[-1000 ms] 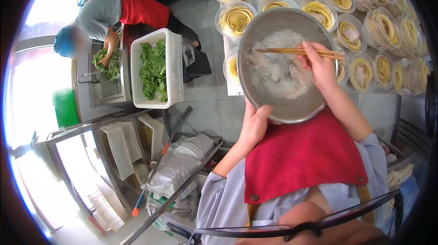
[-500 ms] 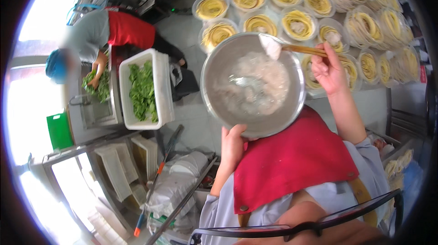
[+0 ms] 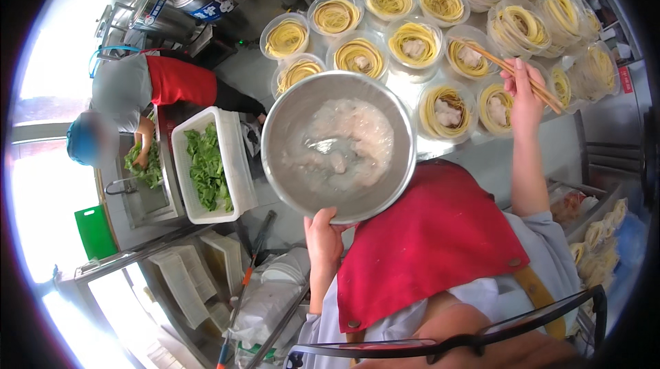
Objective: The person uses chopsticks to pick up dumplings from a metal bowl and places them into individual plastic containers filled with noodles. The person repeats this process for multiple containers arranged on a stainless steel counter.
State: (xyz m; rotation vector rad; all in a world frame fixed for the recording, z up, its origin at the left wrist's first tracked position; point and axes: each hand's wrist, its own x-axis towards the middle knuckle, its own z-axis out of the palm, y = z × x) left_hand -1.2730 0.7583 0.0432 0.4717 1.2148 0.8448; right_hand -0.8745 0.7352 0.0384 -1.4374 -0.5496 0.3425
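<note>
My left hand [image 3: 323, 237] grips the near rim of a wide steel mixing bowl [image 3: 277, 163], fingers underneath and thumb on the edge. Inside lie pale pink, wet pieces of raw meat [image 3: 371, 142] in cloudy liquid. My right hand [image 3: 524, 91] is closed around a pair of wooden chopsticks [image 3: 495, 60], pointing up and left. No food shows between their tips, which are over a clear round tub of yellow noodles [image 3: 456, 65] with a pale lump on top. Nearer me, another noodle tub [image 3: 431, 113] also has a pale lump on it.
Several noodle tubs [image 3: 333, 15] cover the steel table, with stacked ones [image 3: 519, 25] at the right. To the left stands a white crate [image 3: 237, 194] of leafy greens. Beyond it, a co-worker in a red apron [image 3: 182, 80] bends over a sink [image 3: 141, 204] with greens.
The chopsticks, which held a pale piece over the bowl, now show none and have moved right over the noodle tubs. The bowl and my left hand sit further left in view.
</note>
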